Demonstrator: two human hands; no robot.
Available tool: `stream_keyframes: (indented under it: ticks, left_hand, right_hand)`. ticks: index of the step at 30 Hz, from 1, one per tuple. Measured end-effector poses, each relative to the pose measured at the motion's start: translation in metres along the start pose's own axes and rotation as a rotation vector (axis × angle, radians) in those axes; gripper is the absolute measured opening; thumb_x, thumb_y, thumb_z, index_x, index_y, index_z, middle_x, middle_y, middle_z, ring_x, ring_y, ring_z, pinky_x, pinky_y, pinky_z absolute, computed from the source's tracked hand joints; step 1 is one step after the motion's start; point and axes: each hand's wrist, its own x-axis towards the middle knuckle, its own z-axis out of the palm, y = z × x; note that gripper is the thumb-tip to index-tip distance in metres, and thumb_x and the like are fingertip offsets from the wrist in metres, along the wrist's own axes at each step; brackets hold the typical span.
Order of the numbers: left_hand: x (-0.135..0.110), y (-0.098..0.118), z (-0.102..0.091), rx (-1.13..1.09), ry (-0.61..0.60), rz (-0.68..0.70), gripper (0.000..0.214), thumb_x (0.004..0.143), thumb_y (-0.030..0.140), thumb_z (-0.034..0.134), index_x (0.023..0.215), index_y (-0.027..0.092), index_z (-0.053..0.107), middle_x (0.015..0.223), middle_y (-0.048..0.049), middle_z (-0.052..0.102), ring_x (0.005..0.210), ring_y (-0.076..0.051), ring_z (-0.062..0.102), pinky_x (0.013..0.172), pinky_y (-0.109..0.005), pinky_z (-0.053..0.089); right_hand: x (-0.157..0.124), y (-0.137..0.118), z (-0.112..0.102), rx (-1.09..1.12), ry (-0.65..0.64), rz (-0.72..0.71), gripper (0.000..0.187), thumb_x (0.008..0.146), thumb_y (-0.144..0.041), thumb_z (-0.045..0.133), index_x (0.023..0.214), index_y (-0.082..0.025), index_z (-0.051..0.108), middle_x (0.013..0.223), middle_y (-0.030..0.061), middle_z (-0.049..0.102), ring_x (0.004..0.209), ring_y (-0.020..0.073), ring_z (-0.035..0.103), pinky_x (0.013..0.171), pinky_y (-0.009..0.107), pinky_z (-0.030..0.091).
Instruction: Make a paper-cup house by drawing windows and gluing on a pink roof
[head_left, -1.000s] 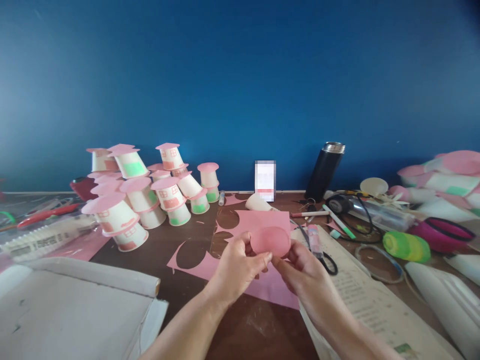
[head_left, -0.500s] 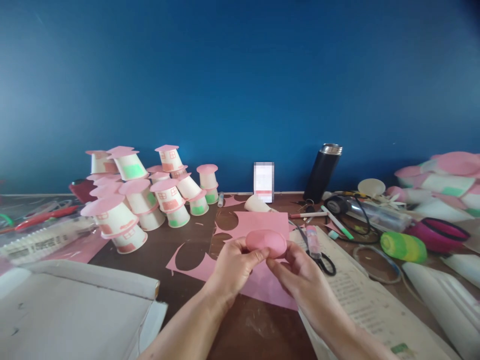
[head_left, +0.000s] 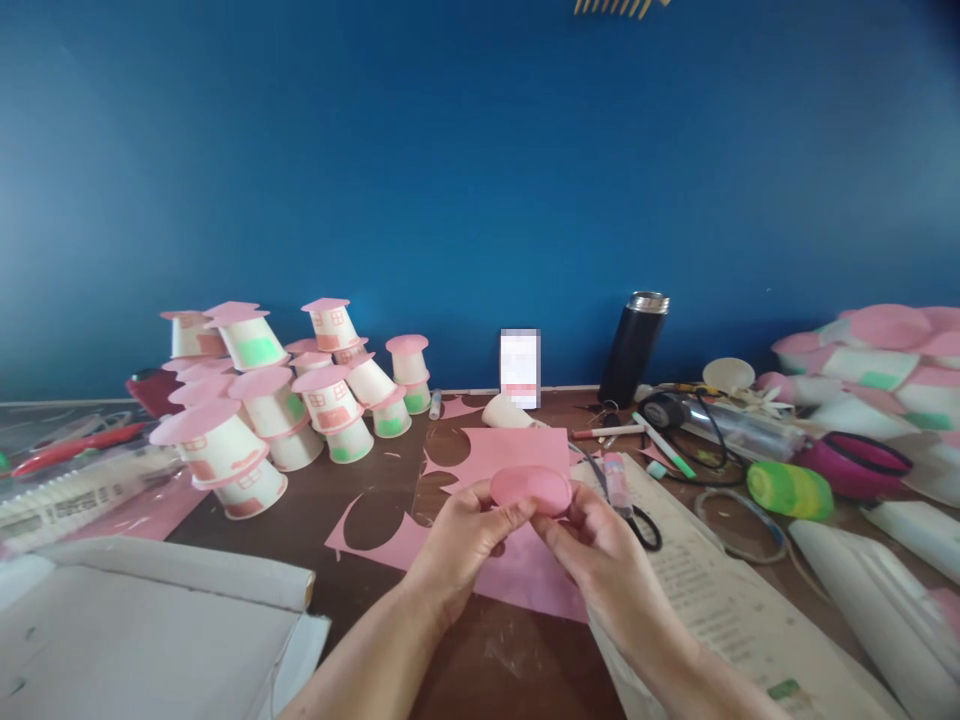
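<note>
A round pink paper disc [head_left: 529,487] is held up above the desk, pinched at its near edge by both hands. My left hand [head_left: 472,535] grips its left side, thumb on the face. On its right side my right hand [head_left: 589,535] closes thumb and fingers on the edge. Under the hands lies a pink paper sheet [head_left: 525,590] with round holes cut from it. Just right of the right hand are black-handled scissors [head_left: 646,528] and a pink-labelled tube [head_left: 616,480]. Behind the disc a white paper cup [head_left: 507,412] lies on its side.
Stacked paper cups [head_left: 330,400] with pink tops stand on the left, near an opened cardboard box [head_left: 150,620]. A phone [head_left: 520,368] leans on the blue wall, left of a black flask [head_left: 634,350]. Markers [head_left: 664,445], a printed sheet [head_left: 705,600] and more cups [head_left: 874,365] crowd the right.
The view has tilted slightly, so the desk items appear a little lower and further left. Both hands keep hold of the pink disc, almost unmoved.
</note>
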Motion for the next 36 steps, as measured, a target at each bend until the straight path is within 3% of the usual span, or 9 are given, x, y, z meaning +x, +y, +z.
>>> stream_keyframes:
  ticks: [5,10,16,21,28,33,36]
  left_hand:
    - [0.001,-0.002,-0.003,0.045,-0.044,0.008,0.039,0.069,0.043,0.079,0.094,0.015,0.071,0.082,-0.0027,0.06,0.07,-0.012,0.045,0.062,-0.023,0.033]
    - [0.001,-0.006,-0.003,0.127,-0.015,0.046,0.044,0.068,0.039,0.08,0.104,0.017,0.068,0.093,-0.0053,0.065,0.085,-0.018,0.054,0.075,-0.026,0.041]
    - [0.006,-0.011,-0.001,0.074,0.045,0.072,0.034,0.071,0.043,0.075,0.087,0.013,0.071,0.071,-0.0006,0.058,0.063,-0.011,0.043,0.059,-0.024,0.035]
    - [0.006,-0.007,-0.003,0.129,0.093,0.119,0.026,0.073,0.04,0.074,0.075,0.014,0.071,0.063,0.0016,0.056,0.061,-0.011,0.041,0.059,-0.023,0.033]
    - [0.006,-0.005,-0.001,0.143,0.08,0.086,0.027,0.072,0.041,0.074,0.081,0.015,0.074,0.068,0.0003,0.061,0.064,-0.012,0.046,0.06,-0.024,0.035]
    - [0.001,-0.004,0.002,0.185,0.044,0.123,0.025,0.076,0.038,0.071,0.084,0.015,0.072,0.079,-0.003,0.066,0.072,-0.015,0.052,0.065,-0.025,0.039]
    - [0.001,-0.006,0.004,0.141,0.016,0.056,0.032,0.066,0.031,0.078,0.092,0.015,0.068,0.088,-0.0053,0.068,0.077,-0.017,0.057,0.068,-0.026,0.042]
  right_hand:
    - [0.001,0.002,-0.002,-0.024,0.014,-0.011,0.024,0.085,-0.038,0.066,0.099,-0.019,0.062,0.089,0.0045,0.069,0.079,0.0185,0.063,0.069,0.026,0.048]
    - [0.003,0.006,-0.001,-0.011,0.046,-0.005,0.03,0.082,-0.038,0.068,0.104,-0.019,0.059,0.093,0.0056,0.069,0.081,0.0198,0.063,0.07,0.027,0.049]
    - [0.0,0.01,0.004,-0.105,0.026,-0.03,0.02,0.086,-0.038,0.063,0.092,-0.019,0.059,0.071,-0.0025,0.056,0.059,0.0118,0.048,0.051,0.022,0.036]
    - [-0.002,0.009,0.003,-0.122,-0.021,-0.007,0.019,0.088,-0.037,0.06,0.094,-0.019,0.057,0.065,-0.0064,0.044,0.054,0.0095,0.036,0.047,0.021,0.029]
    - [0.001,0.009,0.004,0.01,-0.019,0.019,0.024,0.085,-0.039,0.064,0.097,-0.018,0.059,0.077,-0.0009,0.061,0.06,0.0117,0.05,0.052,0.021,0.038]
    - [0.002,0.008,0.005,0.093,0.02,-0.023,0.025,0.08,-0.036,0.069,0.096,-0.019,0.061,0.084,0.0037,0.068,0.078,0.0198,0.064,0.068,0.027,0.05]
    - [0.003,0.009,0.003,0.066,0.101,-0.028,0.028,0.072,-0.029,0.072,0.096,-0.018,0.062,0.084,0.0041,0.07,0.075,0.0206,0.065,0.066,0.028,0.05]
